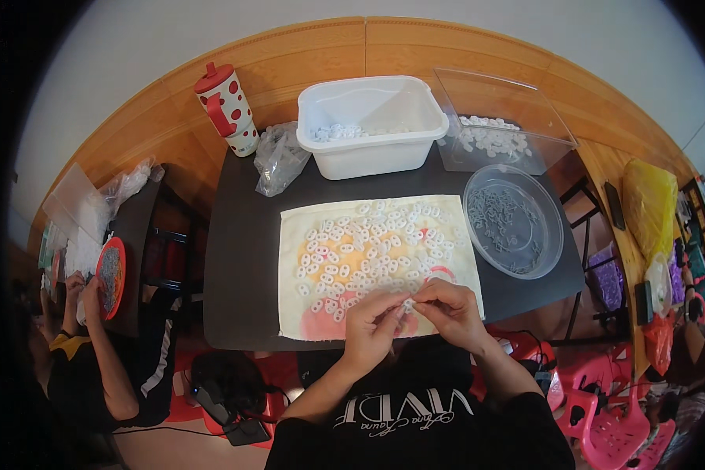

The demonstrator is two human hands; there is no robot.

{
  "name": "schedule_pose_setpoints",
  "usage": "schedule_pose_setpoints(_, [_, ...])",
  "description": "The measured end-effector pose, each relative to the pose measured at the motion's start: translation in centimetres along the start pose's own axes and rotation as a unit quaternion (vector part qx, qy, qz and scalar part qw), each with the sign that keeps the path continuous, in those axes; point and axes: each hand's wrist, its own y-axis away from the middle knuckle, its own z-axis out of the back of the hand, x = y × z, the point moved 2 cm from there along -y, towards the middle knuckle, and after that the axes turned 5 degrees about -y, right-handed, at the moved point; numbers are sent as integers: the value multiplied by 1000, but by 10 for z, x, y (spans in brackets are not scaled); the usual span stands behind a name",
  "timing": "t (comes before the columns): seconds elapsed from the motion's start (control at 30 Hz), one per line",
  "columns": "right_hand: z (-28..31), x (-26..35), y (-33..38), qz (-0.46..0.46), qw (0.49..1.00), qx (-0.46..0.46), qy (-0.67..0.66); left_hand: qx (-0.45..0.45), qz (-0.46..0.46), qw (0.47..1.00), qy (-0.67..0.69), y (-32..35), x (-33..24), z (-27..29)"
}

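Note:
Over the near edge of a patterned cloth (296, 235), my two hands meet with their fingertips together. My left hand (370, 325) is closed in a pinch on a small white plastic piece (407, 305). Thumb and fingers of my right hand (453, 312) are pinched at the same spot; whatever they hold is too small to make out. Many loose white oval pieces (345, 271), each with two holes, lie scattered across the cloth beyond my hands. To the right of the cloth stands a clear round tub (557, 235) with small grey parts (497, 215) inside.
At the back of the dark table (243, 258) are a white bin (376, 160), a clear box (540, 106) with white pieces, a plastic bag (278, 160) and a spotted tumbler (231, 110). Another person (106, 360) works at the left beside a red tray (121, 278). Pink chairs (615, 431) stand right.

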Motion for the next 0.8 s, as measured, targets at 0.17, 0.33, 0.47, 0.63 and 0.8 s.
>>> schedule_pose_setpoints(0.17, [-8,7,-1,9,999,-37,-27,-18,19,997,72,1,2,-2])
schedule_pose_setpoints(0.33, [-7,-1,-1,27,999,-29,-35,-40,9,996,84,2,3,-3])
schedule_pose_setpoints(0.47, [-9,5,1,-38,994,-34,-98,-44,5,997,71,2,2,-3])
schedule_pose_setpoints(0.63, [-7,4,2,-87,984,-3,-157,-33,6,996,81,2,0,-2])
schedule_pose_setpoints(0.8, [2,11,-5,-28,997,50,-45,15,-73,996,-49,-6,-8,10])
